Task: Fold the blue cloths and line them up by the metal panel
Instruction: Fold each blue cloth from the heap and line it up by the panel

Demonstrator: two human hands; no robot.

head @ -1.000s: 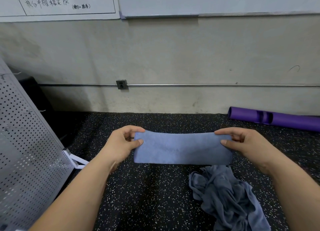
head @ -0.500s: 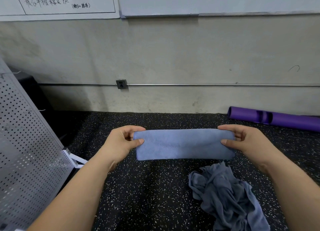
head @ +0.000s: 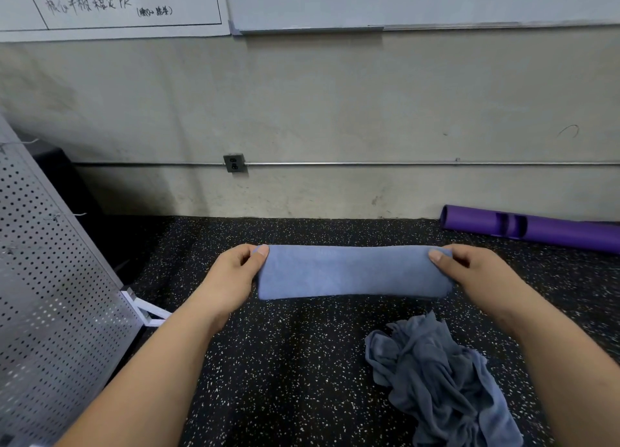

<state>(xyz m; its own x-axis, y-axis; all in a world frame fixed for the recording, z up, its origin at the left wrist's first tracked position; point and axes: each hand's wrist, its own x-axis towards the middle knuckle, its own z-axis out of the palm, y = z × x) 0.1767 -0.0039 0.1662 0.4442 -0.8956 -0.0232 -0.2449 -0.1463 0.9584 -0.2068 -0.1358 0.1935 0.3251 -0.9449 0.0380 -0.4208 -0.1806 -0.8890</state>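
A folded blue cloth (head: 352, 272) stretches as a long strip between my hands, low over the speckled black floor. My left hand (head: 235, 275) pinches its left end, thumb on top. My right hand (head: 469, 272) pinches its right end the same way. A crumpled pile of grey-blue cloths (head: 439, 376) lies on the floor at the lower right, nearer to me than the strip. The perforated metal panel (head: 43, 295) leans at the far left on a white foot (head: 144, 309).
A purple roller (head: 533, 226) lies against the concrete wall at the right. A power socket (head: 234, 162) and a thin conduit run along the wall. Whiteboards hang above. A dark gap sits behind the panel at the left.
The strip has grown narrower, its lower edge risen, and both hands have shifted slightly forward and apart while keeping their pinch on the ends.
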